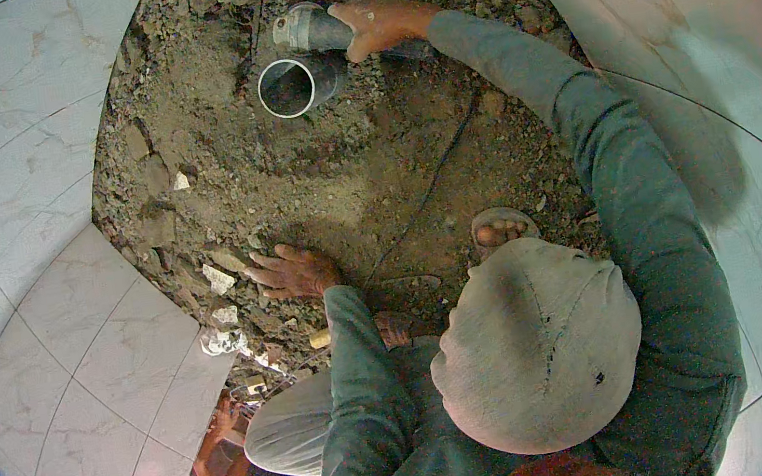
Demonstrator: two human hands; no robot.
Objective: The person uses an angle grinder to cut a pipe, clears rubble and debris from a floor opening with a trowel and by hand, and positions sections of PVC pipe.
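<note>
At the far side of the dirt patch (408, 151), my right hand (385, 25) reaches out and closes around a grey pipe (331, 33). A pale, dirt-stained collar (297, 28) forms that pipe's left end. Just in front of it, a second pipe (313, 84) pokes out of the soil, its round white-rimmed mouth open and dark inside. My left hand (296, 271) rests palm down on the dirt at the left, fingers spread, with nothing in it. Beside its fingertips lies a white broken piece (218, 278).
A thin dark cable (432, 182) crosses the soil. Rubble and a yellowish block (319, 339) lie near my left forearm. Marbled tiles (51, 314) border the dirt on both sides. My cloth-covered right knee (537, 343) rises close. Another person's arm (226, 454) shows at lower left.
</note>
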